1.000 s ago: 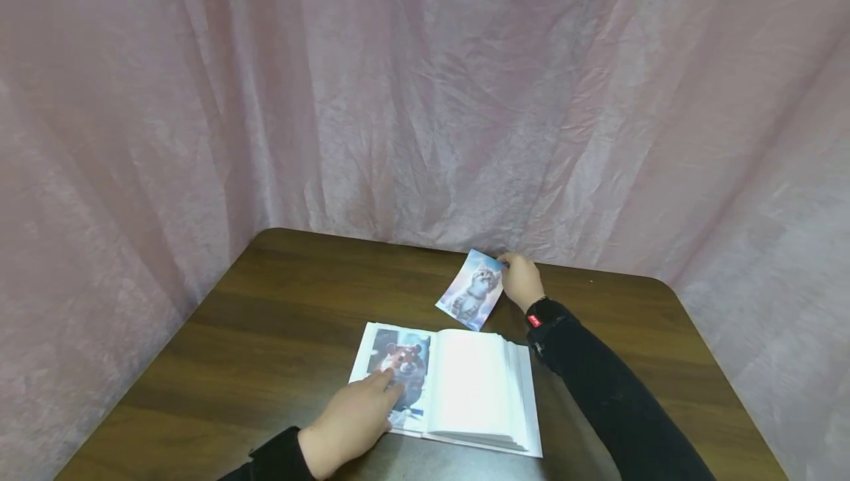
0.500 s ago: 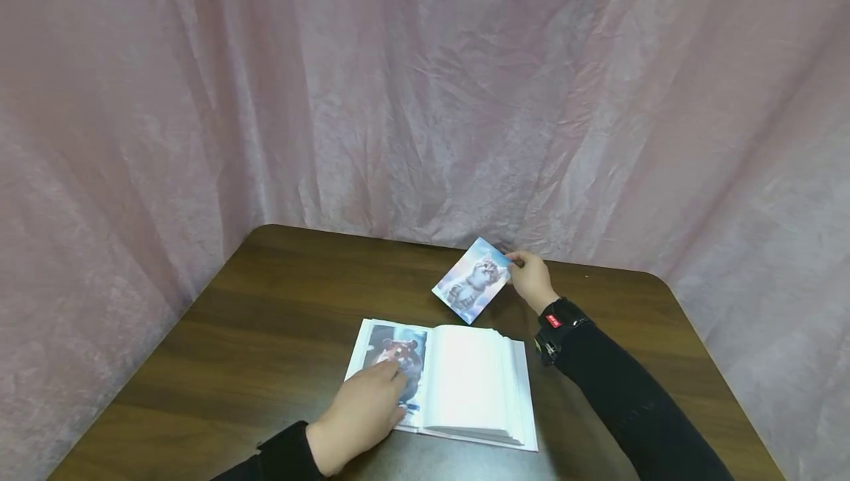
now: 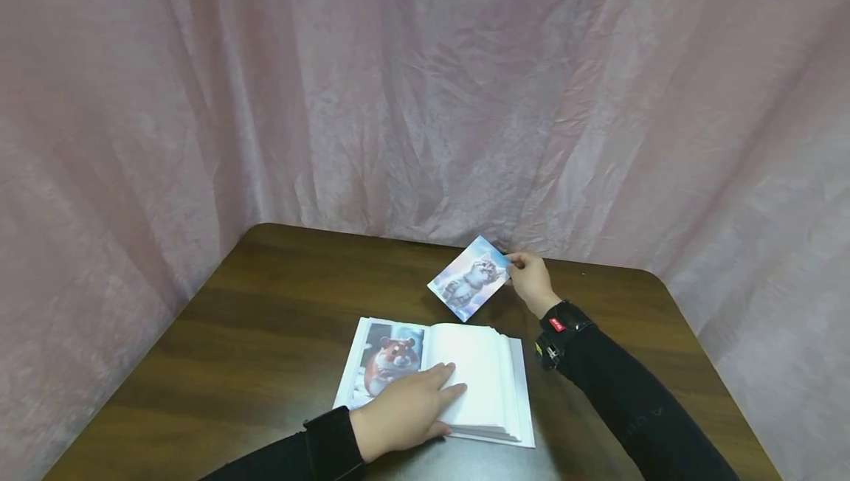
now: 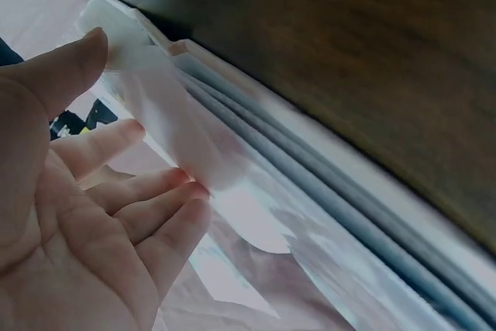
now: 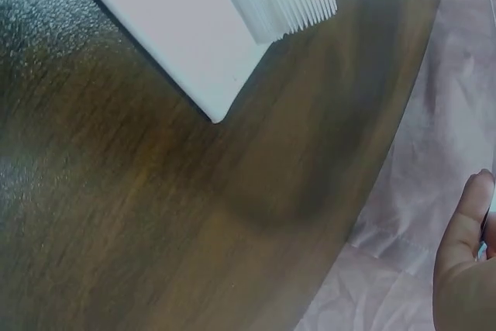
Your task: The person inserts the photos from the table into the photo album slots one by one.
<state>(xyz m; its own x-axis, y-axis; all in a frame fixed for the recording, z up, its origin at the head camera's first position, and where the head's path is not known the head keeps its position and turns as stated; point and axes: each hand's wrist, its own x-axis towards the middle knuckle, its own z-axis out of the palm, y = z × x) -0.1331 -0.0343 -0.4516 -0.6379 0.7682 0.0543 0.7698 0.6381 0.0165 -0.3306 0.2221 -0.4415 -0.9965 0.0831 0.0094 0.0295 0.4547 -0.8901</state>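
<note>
An open photo album (image 3: pixel 474 374) lies on the table, a hamster picture (image 3: pixel 392 359) on its left page and a blank white page on its right. My left hand (image 3: pixel 405 411) reaches over the album's middle, fingers spread and fairly straight, fingertips on the blank page. In the left wrist view the left hand (image 4: pixel 101 215) shows its palm beside the glossy page sleeve (image 4: pixel 194 137). Beyond the album, my right hand (image 3: pixel 531 282) pinches the right corner of a photo (image 3: pixel 470 278) of a grey striped kitten. In the right wrist view only part of the right hand (image 5: pixel 465 261) shows.
The brown wooden table (image 3: pixel 265 333) has rounded far corners. A pink velvety curtain (image 3: pixel 425 97) hangs right behind its far edge. The right wrist view shows the album's white cover corner (image 5: pixel 209 91) and fanned page edges (image 5: pixel 310 13) over the wood.
My left hand has moved right from the hamster picture onto the blank page, uncovering the picture. The right hand, pinching the kitten photo, has shifted slightly right, and the photo has turned.
</note>
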